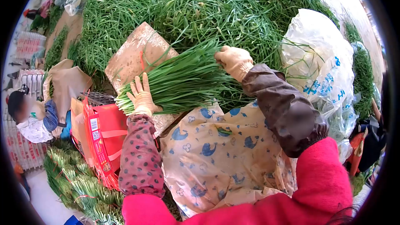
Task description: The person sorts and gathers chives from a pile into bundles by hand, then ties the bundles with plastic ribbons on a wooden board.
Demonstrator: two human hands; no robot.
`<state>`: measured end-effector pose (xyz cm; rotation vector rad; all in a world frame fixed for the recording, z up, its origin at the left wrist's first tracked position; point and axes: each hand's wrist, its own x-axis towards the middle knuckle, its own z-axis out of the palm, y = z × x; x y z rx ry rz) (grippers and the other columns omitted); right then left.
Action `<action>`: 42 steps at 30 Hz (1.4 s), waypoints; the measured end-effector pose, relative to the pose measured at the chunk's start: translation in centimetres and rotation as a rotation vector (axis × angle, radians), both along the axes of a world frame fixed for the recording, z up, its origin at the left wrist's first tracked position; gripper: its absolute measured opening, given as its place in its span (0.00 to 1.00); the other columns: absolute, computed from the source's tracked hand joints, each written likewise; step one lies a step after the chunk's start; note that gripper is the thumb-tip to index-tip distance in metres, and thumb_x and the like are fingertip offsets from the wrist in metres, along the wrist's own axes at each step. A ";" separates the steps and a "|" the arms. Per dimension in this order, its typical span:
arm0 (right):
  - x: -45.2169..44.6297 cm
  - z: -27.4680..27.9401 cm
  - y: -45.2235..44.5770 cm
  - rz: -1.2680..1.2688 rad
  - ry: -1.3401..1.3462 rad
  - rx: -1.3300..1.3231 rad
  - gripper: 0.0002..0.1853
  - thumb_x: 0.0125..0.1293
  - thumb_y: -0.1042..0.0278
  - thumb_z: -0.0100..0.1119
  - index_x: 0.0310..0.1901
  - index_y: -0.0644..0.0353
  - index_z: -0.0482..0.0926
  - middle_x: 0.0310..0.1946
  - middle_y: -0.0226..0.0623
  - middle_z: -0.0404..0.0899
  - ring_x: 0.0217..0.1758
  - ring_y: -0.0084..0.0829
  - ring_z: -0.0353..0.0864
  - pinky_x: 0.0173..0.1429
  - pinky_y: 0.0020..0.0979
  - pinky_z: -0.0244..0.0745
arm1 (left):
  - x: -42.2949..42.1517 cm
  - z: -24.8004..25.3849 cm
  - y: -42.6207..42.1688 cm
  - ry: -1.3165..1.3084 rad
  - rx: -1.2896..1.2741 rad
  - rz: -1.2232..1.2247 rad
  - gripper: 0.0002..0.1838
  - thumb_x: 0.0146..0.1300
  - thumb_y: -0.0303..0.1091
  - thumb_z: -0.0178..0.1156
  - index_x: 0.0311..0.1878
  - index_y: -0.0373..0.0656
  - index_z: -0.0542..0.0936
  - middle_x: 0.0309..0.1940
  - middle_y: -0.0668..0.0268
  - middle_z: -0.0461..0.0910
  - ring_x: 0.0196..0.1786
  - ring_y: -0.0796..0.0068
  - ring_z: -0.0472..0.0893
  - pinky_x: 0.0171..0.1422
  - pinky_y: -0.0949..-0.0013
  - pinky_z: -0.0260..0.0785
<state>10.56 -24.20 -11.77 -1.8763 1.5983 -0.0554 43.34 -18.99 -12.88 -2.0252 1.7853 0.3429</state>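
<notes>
Far left edge: we note a person [31, 114] with dark hair and a blue sleeve; the face is blurred, and we cannot make out the hands.
Lower left: we record rows of bundled green stalks [83, 183], pale ends showing, partly cut off by the round border of the view.
Left of centre: we find red packaging [106, 135] with a barcode label, beside the left forearm; we cannot tell its contents.
Left hand: we observe the left hand [143, 98], gloved, fingers spread wide, laid over the pale stem ends of the bunch.
Board: we see a worn, stained board [135, 52] on a slant, partly hidden under the bunch.
Bunch: we place the long green leaves [179, 79] at the centre of the frame, stems to the left, tips to the right.
Upper centre: we note a broad heap of loose greens [200, 12], running behind the bunch.
Lower centre: we record a creased sheet [225, 154] with blue whale prints, its lower edge hidden by the pink sleeve.
Right hand: we observe the right hand [235, 61], gloved, fingers curled in narrow at the leaf tips; we cannot tell how many leaves it holds, if any.
Right: we find a clear plastic bag [312, 46] with blue lettering, too creased to read.
</notes>
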 end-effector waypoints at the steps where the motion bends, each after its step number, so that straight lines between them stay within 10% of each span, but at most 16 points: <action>1: -0.3 0.1 0.4 -0.001 0.007 -0.001 0.10 0.60 0.70 0.58 0.43 0.53 0.81 0.46 0.36 0.78 0.47 0.43 0.80 0.48 0.37 0.76 | 0.0 0.1 -0.1 0.007 -0.001 -0.001 0.84 0.21 0.44 0.84 0.76 0.59 0.28 0.77 0.58 0.35 0.78 0.45 0.40 0.75 0.35 0.35; 3: -0.1 1.5 2.1 0.295 0.044 -0.422 0.08 0.61 0.67 0.57 0.41 0.56 0.81 0.45 0.38 0.78 0.44 0.40 0.81 0.47 0.37 0.78 | 0.1 0.6 -0.3 0.041 0.013 0.001 0.84 0.21 0.41 0.84 0.76 0.60 0.28 0.78 0.60 0.34 0.78 0.45 0.39 0.75 0.35 0.35; 9: 2.5 7.3 6.6 0.406 -0.445 0.133 0.11 0.54 0.65 0.63 0.40 0.55 0.84 0.54 0.38 0.77 0.50 0.40 0.79 0.54 0.36 0.76 | -0.2 0.7 -0.2 0.043 -0.007 -0.019 0.80 0.26 0.43 0.83 0.76 0.60 0.30 0.77 0.58 0.36 0.76 0.39 0.41 0.74 0.32 0.38; 13: 7.6 5.4 6.6 0.516 -0.863 -0.367 0.10 0.57 0.66 0.62 0.40 0.57 0.82 0.53 0.40 0.79 0.54 0.36 0.78 0.58 0.34 0.73 | -0.3 0.6 -0.6 0.010 0.024 -0.006 0.79 0.28 0.43 0.83 0.76 0.61 0.30 0.77 0.57 0.36 0.76 0.39 0.41 0.73 0.32 0.38; 16: 12.3 7.9 7.7 0.112 -1.120 0.357 0.08 0.62 0.66 0.58 0.39 0.61 0.78 0.32 0.34 0.81 0.35 0.25 0.78 0.45 0.26 0.75 | 3.7 -8.5 -0.6 -0.067 -0.304 -0.113 0.71 0.37 0.44 0.77 0.76 0.66 0.31 0.78 0.56 0.36 0.76 0.35 0.41 0.70 0.25 0.35; 19: 17.2 7.3 9.4 -0.665 -1.364 0.856 0.06 0.62 0.70 0.54 0.36 0.63 0.75 0.26 0.31 0.77 0.26 0.22 0.74 0.35 0.23 0.74 | 2.8 -5.7 -0.9 0.018 -0.122 -0.066 0.70 0.39 0.45 0.75 0.76 0.68 0.32 0.78 0.57 0.36 0.76 0.35 0.41 0.69 0.24 0.34; 22: 15.9 3.3 11.4 -0.491 -1.735 1.607 0.06 0.62 0.70 0.54 0.36 0.63 0.76 0.24 0.30 0.75 0.21 0.22 0.72 0.28 0.25 0.75 | -0.2 -1.0 -1.4 -0.059 0.036 -0.038 0.77 0.32 0.45 0.79 0.75 0.64 0.27 0.78 0.57 0.34 0.76 0.36 0.39 0.71 0.27 0.34; 25: 12.1 10.1 10.2 0.069 -1.118 1.046 0.09 0.62 0.67 0.54 0.37 0.62 0.78 0.27 0.34 0.77 0.30 0.29 0.80 0.38 0.32 0.79 | -0.7 -0.9 -1.6 -0.120 0.153 -0.011 0.83 0.26 0.46 0.82 0.74 0.60 0.23 0.78 0.56 0.33 0.77 0.38 0.38 0.72 0.30 0.35; 27: 9.1 10.7 5.9 0.234 -0.862 0.182 0.11 0.62 0.65 0.58 0.41 0.62 0.80 0.32 0.34 0.81 0.30 0.26 0.81 0.38 0.27 0.77 | -0.3 -1.8 -1.7 -0.118 0.109 -0.006 0.82 0.27 0.48 0.82 0.74 0.60 0.23 0.78 0.55 0.33 0.77 0.39 0.38 0.72 0.30 0.36; 29: 5.0 11.6 1.0 -0.132 -0.970 0.031 0.19 0.62 0.62 0.60 0.52 0.59 0.77 0.42 0.40 0.81 0.44 0.31 0.82 0.51 0.30 0.77 | -1.8 0.4 -1.5 -0.171 0.169 -0.007 0.82 0.27 0.49 0.82 0.74 0.60 0.23 0.78 0.55 0.33 0.77 0.40 0.38 0.73 0.31 0.37; 31: 2.8 12.9 -0.6 -0.298 -0.247 -0.346 0.19 0.62 0.60 0.60 0.53 0.57 0.77 0.47 0.43 0.80 0.49 0.35 0.81 0.53 0.32 0.77 | -1.8 0.5 -1.5 -0.178 0.164 0.009 0.82 0.27 0.47 0.82 0.74 0.60 0.24 0.78 0.56 0.33 0.77 0.40 0.39 0.73 0.32 0.38; 36: 4.4 9.8 3.2 -0.012 -0.197 0.081 0.13 0.61 0.59 0.55 0.44 0.47 0.84 0.44 0.39 0.83 0.46 0.44 0.82 0.52 0.39 0.77 | -1.7 1.3 -2.1 -0.141 0.193 -0.009 0.81 0.27 0.46 0.82 0.75 0.58 0.26 0.78 0.55 0.34 0.77 0.40 0.40 0.74 0.34 0.39; 42: 10.3 2.1 2.9 -0.203 -0.071 0.334 0.19 0.65 0.55 0.54 0.49 0.60 0.81 0.39 0.46 0.83 0.44 0.44 0.82 0.49 0.39 0.75 | -1.6 1.3 -2.2 -0.106 0.185 -0.009 0.82 0.27 0.46 0.83 0.75 0.57 0.26 0.77 0.53 0.34 0.77 0.39 0.40 0.74 0.33 0.39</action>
